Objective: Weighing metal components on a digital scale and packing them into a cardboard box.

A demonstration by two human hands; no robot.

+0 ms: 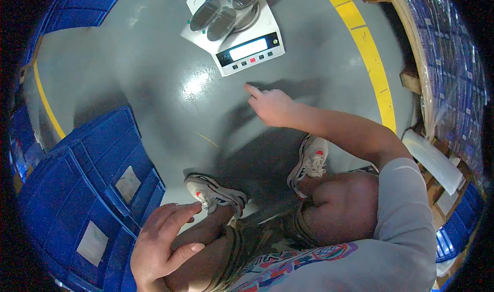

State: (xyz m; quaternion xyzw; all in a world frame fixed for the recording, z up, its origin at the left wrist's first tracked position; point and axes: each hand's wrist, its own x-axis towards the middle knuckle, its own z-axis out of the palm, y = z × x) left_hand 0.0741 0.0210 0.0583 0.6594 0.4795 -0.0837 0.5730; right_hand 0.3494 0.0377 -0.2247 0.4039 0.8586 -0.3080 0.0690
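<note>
A white digital scale (249, 52) with a lit display and a row of buttons stands on the grey floor ahead of me. Several dark, glossy oval pieces (222, 23) lie on top of it, their exact kind unclear. My right hand (272, 107) hovers just below the scale's button side, index finger stretched toward it and the other fingers curled; it holds nothing and appears apart from the scale. Close to my left knee, beside a blue bin, my left hand (163, 243) is empty, with thumb and fingers apart and slightly bent.
Blue plastic bins (87, 189) with white labels stand at my left, another blue bin (82, 6) at the far left. A yellow floor line (368, 50) curves along the right. Beyond it, a wrapped stack (445, 60) rests on wooden pallets. My shoes (216, 193) are below the scale.
</note>
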